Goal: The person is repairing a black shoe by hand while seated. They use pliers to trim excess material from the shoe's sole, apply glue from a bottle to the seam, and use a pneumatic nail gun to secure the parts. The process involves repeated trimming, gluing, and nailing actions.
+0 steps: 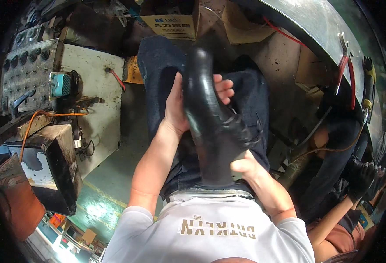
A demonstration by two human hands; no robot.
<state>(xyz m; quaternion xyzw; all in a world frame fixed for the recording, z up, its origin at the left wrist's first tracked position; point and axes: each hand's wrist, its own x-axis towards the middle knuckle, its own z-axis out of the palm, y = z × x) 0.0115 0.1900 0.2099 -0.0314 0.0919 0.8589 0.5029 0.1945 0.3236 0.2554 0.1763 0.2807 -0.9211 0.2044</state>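
Note:
A glossy black boot [204, 98] lies across my lap, its rounded toe pointing away from me and its shaft toward my waist. What look like dark laces stick out at its right side, by the ankle. My left hand [177, 107] cradles the front part from beneath, thumb along the left side and fingertips showing past the right. Lower down, my right hand [244, 165] grips the shaft from the right, with its thumb in sight and most of its fingers hidden behind the boot.
At left stands a machine with a knobbed control panel [24, 65] and an orange cable [39, 112]. Cardboard boxes [171, 26] sit ahead. Red-handled pliers [345, 65] lie on the curved metal bench [309, 19] at right. A co-worker's black-gloved hand [360, 179] is at lower right.

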